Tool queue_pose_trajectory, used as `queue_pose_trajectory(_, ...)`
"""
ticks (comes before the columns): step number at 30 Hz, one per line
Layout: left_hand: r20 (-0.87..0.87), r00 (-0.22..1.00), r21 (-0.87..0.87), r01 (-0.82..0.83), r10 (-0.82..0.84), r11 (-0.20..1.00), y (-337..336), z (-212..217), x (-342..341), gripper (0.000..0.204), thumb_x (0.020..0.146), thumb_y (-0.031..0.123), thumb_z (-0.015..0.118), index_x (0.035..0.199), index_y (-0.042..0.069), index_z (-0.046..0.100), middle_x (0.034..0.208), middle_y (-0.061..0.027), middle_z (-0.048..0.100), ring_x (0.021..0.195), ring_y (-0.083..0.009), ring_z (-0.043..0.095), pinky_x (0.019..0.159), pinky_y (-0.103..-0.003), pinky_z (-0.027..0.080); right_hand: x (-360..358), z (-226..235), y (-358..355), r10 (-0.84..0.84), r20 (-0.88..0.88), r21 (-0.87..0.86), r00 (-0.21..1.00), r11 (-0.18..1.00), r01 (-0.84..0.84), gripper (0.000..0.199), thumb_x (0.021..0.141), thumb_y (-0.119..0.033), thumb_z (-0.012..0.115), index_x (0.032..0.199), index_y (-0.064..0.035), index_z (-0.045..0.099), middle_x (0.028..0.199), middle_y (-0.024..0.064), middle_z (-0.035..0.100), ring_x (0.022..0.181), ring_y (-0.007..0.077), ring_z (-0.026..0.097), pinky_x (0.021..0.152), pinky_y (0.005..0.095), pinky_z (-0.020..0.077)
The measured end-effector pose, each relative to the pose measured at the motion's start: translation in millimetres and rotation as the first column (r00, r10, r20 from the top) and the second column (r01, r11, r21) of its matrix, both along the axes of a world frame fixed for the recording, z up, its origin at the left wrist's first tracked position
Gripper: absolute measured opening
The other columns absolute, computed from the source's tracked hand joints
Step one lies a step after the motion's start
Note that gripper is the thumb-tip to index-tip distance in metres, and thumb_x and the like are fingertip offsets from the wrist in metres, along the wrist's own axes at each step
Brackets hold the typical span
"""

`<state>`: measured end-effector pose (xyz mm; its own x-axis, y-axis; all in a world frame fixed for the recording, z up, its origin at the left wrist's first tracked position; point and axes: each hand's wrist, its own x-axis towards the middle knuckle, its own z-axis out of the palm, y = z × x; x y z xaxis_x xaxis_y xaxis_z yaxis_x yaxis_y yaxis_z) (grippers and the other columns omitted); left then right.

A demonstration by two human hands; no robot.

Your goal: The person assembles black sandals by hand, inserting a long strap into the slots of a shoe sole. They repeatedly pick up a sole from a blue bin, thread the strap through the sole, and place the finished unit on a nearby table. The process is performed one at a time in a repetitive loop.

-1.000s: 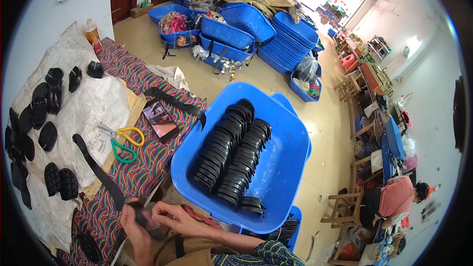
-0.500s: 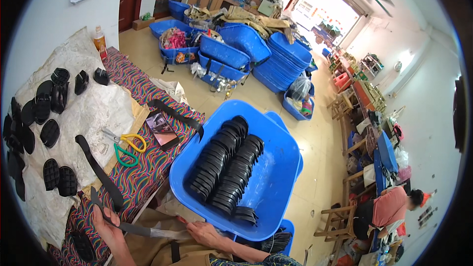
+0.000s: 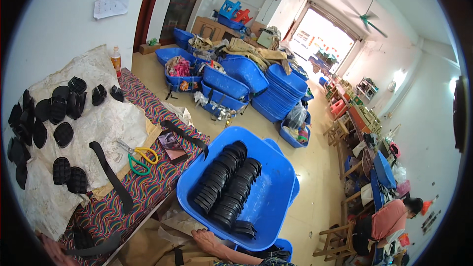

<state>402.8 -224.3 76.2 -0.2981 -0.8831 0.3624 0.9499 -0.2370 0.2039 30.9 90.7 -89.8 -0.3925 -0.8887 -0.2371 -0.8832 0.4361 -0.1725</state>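
At the lower left edge, my left hand (image 3: pixel 55 250) has its fingers closed on one end of a curved black strip (image 3: pixel 96 247), which reaches right across the table's near edge. My right hand (image 3: pixel 209 244) is over my lap in front of the blue basin (image 3: pixel 268 234), its fingers curled; what they hold, if anything, is hidden. Two long rows of stacked black curved pieces (image 3: pixel 231 192) stand in the basin. A longer black strip (image 3: pixel 111 177) lies on the patterned cloth (image 3: pixel 152 187), beside scissors (image 3: pixel 140 156) with yellow and green handles.
Black grid-marked shoe pieces (image 3: pixel 63 134) lie scattered on a whitish sheet (image 3: pixel 103 133). A phone (image 3: pixel 172 147), another black strap (image 3: pixel 189 139) and a bottle (image 3: pixel 116 61) are on the table. Stacked blue tubs (image 3: pixel 278 93) stand beyond. A person (image 3: pixel 387 221) works at the right.
My left hand has moved down and left with the black strip, away from my right hand. A red-tipped thing by my right hand no longer shows. The view has shifted.
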Motion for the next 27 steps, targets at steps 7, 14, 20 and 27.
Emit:
queue_pose_trajectory(7, -0.015, 0.999, 0.035, 0.044, -0.043, 0.998, 18, 15, -5, 0.027, 0.103, 0.017, 0.041, 0.124, -0.001, 0.038, 0.089, -0.0087, 0.041, 0.073, -0.0181, 0.038, 0.064, -0.033, 0.033, 1, 11, -15, -0.039, 0.008, -0.137, 0.999, 0.990, 0.039, 0.018, 0.082, -0.003, 0.053, 0.099, 0.0002, 0.056, 0.099, 0.0194, 0.058, 0.084, 0.0368, 0.065, 0.065, 0.0460, 0.0563)
queue_pose_trajectory(14, 0.010, 0.989, 0.093, 0.149, -0.150, 0.984, 24, 3, -30, 0.032, 0.102, 0.016, 0.043, 0.129, -0.001, 0.038, 0.101, -0.0116, 0.043, 0.085, -0.0218, 0.040, 0.075, -0.035, 0.034, 1, 27, -34, -0.080, 0.152, -0.199, 0.985, 0.974, 0.110, 0.020, 0.081, -0.002, 0.053, 0.101, -0.0006, 0.052, 0.099, 0.0195, 0.053, 0.083, 0.0390, 0.063, 0.065, 0.0479, 0.0540)
queue_pose_trajectory(20, 0.032, 0.976, 0.124, 0.209, -0.215, 0.970, 34, -2, -50, 0.036, 0.101, 0.016, 0.045, 0.132, -0.002, 0.038, 0.111, -0.0141, 0.045, 0.096, -0.0249, 0.042, 0.083, -0.037, 0.035, -4, 40, -49, -0.014, 0.081, -0.407, 0.997, 0.912, 0.046, 0.022, 0.080, -0.002, 0.054, 0.101, -0.0015, 0.050, 0.098, 0.0174, 0.052, 0.084, 0.0375, 0.061, 0.064, 0.0466, 0.0532)
queue_pose_trajectory(27, 0.053, 0.966, 0.139, 0.243, -0.252, 0.960, 40, -6, -68, 0.042, 0.100, 0.016, 0.048, 0.137, -0.002, 0.038, 0.122, -0.0169, 0.047, 0.108, -0.0286, 0.044, 0.093, -0.040, 0.036, -13, 27, -63, -0.019, 0.094, -0.438, 0.995, 0.897, 0.058, 0.022, 0.080, -0.003, 0.055, 0.101, -0.0019, 0.051, 0.100, 0.0154, 0.053, 0.095, 0.0335, 0.059, 0.071, 0.0432, 0.0535)
